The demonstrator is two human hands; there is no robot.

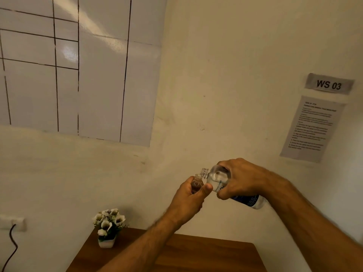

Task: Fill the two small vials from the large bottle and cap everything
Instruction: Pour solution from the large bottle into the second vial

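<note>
Two bare forearms reach up and forward from the bottom edge, crossing over the wooden table [206, 254], whose brown top shows only at the lower middle. On the table's far left corner stands a small white pot of artificial flowers [107, 226] with white petals and dark centres, close against the wall. Above the table the hands meet in mid-air, almost touching each other. The left hand [191, 197] has its fingers and thumb curled round a small vial [197, 183], brownish in tone, held roughly upright with its open neck at the top. The right hand [238, 178] grips the large bottle [218, 179] around its middle; the bottle is clear with a dark blue label, tipped over towards the left so that its uncapped threaded mouth sits right at the vial's neck, touching or nearly so. Clear liquid shows inside the bottle's shoulder; whether any is running into the vial cannot be told. Lower left, on the wall, a pale socket [12, 222] has a dark cable [11, 246] hanging from it. Behind the hands is a cream wall. To the right hangs a printed instruction sheet [312, 128], its text too small to read, with a grey sign [329, 84] above it reading "WS 03". Upper left, a glossy white board [98, 75] ruled with dark lines covers the wall.
</note>
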